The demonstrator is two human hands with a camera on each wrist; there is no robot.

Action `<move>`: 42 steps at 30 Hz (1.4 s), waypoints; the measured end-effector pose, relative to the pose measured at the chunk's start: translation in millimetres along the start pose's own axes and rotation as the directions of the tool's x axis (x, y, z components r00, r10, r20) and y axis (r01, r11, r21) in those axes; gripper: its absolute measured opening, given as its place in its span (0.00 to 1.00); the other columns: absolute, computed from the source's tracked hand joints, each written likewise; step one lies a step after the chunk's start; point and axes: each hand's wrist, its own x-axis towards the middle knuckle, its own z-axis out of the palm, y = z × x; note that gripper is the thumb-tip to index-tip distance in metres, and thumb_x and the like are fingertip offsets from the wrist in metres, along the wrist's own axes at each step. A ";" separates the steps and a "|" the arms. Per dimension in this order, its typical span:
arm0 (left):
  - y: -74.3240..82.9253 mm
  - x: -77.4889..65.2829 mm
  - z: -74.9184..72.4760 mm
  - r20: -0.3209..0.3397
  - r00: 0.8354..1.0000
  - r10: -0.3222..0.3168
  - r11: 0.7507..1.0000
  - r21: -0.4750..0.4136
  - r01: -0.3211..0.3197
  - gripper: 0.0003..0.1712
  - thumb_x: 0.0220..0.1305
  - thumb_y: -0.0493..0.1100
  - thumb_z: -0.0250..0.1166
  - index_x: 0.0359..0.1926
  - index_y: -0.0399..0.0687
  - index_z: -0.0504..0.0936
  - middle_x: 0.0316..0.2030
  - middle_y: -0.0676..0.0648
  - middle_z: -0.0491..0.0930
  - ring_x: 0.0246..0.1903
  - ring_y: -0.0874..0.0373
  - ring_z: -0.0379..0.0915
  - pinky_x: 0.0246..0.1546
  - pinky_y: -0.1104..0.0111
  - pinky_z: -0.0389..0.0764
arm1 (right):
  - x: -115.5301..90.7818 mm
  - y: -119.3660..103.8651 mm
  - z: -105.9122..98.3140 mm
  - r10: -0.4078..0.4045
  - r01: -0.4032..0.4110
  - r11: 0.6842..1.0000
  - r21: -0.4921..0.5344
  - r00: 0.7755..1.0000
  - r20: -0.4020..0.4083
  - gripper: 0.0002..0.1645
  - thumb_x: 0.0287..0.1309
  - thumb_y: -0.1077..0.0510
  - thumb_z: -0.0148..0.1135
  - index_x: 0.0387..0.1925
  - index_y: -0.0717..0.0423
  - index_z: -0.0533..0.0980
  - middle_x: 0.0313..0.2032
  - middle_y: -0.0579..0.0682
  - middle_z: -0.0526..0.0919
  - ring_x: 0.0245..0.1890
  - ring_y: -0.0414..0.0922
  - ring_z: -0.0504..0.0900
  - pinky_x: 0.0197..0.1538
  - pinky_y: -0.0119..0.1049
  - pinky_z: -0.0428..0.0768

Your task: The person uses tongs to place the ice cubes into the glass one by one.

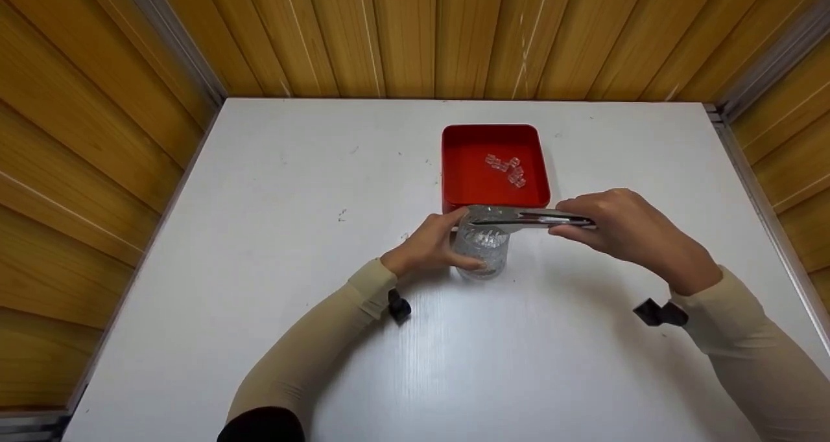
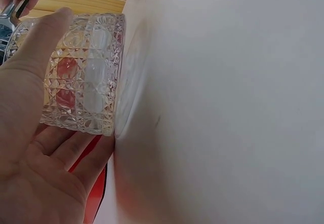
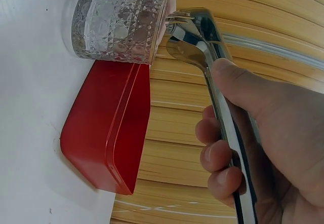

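Observation:
A clear, faceted glass [image 1: 491, 251] stands upright on the white table. My left hand [image 1: 428, 242] holds it from the left, thumb on the near side and fingers round the far side. In my right hand [image 1: 632, 234] is a pair of shiny metal tongs [image 3: 218, 95], gripped between thumb and curled fingers. The tongs' tips are at the mouth of the glass; whether they pinch anything cannot be made out. Just behind the glass sits an open red box [image 1: 463, 163], with several small clear cubes [image 1: 515, 175] inside.
The white table [image 1: 292, 170] is bordered by yellow wood-look panels [image 1: 402, 34] at the back and sides. Metal posts [image 1: 175, 37] stand at the far corners. A small black device [image 1: 399, 306] is on each wrist.

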 end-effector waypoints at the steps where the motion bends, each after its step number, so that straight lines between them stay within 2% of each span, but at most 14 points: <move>1: 0.0 0.1 0.2 -0.002 1.000 0.002 1.000 0.002 -0.002 0.46 0.49 0.53 0.84 0.67 0.51 0.73 0.55 0.53 0.84 0.52 0.65 0.78 0.58 0.73 0.76 | 0.0 0.3 0.4 -0.005 0.005 1.000 -0.004 1.000 -0.007 0.12 0.54 0.58 0.79 0.41 0.54 0.87 0.32 0.44 0.89 0.24 0.36 0.78 0.29 0.32 0.82; 9: 0.6 -0.6 1.0 -0.006 1.000 -0.008 1.000 0.029 0.009 0.45 0.49 0.53 0.84 0.66 0.51 0.73 0.54 0.53 0.84 0.51 0.65 0.78 0.55 0.73 0.77 | 1.6 1.9 2.2 -0.026 0.025 0.999 -0.028 0.999 -0.040 0.12 0.53 0.57 0.80 0.40 0.54 0.87 0.30 0.43 0.88 0.23 0.36 0.75 0.26 0.30 0.79; 20: 1.8 -1.3 1.1 -0.013 1.000 -0.011 0.999 0.033 0.011 0.53 0.47 0.53 0.85 0.71 0.47 0.69 0.58 0.47 0.82 0.57 0.61 0.77 0.60 0.71 0.76 | 9.5 7.4 1.1 -0.029 0.028 0.999 -0.042 0.999 -0.043 0.14 0.53 0.57 0.80 0.41 0.56 0.87 0.32 0.47 0.89 0.24 0.37 0.79 0.28 0.34 0.83; 27: 0.4 -1.2 1.8 -0.013 1.000 -0.014 1.000 0.008 0.014 0.48 0.48 0.53 0.84 0.68 0.47 0.72 0.57 0.49 0.82 0.56 0.63 0.77 0.59 0.73 0.76 | 20.2 14.5 -3.1 -0.048 0.046 0.998 -0.046 0.997 -0.058 0.13 0.52 0.58 0.80 0.39 0.57 0.87 0.30 0.47 0.89 0.21 0.36 0.76 0.26 0.33 0.80; 36: 1.3 -1.3 0.4 -0.019 1.000 -0.004 0.997 0.082 0.005 0.51 0.48 0.52 0.84 0.70 0.46 0.71 0.58 0.48 0.83 0.55 0.60 0.78 0.59 0.72 0.75 | 49.8 38.4 -11.3 0.045 -0.043 0.994 -0.100 0.999 0.017 0.09 0.60 0.56 0.76 0.36 0.57 0.85 0.23 0.45 0.83 0.20 0.40 0.72 0.24 0.34 0.73; 42: 1.2 -0.6 1.4 -0.016 1.000 -0.004 0.999 0.039 0.004 0.50 0.48 0.50 0.85 0.70 0.46 0.71 0.58 0.48 0.82 0.57 0.59 0.77 0.59 0.71 0.76 | 67.2 57.4 -13.4 0.121 -0.116 0.989 -0.089 0.991 0.057 0.10 0.63 0.54 0.72 0.36 0.57 0.86 0.22 0.46 0.82 0.22 0.44 0.73 0.25 0.36 0.74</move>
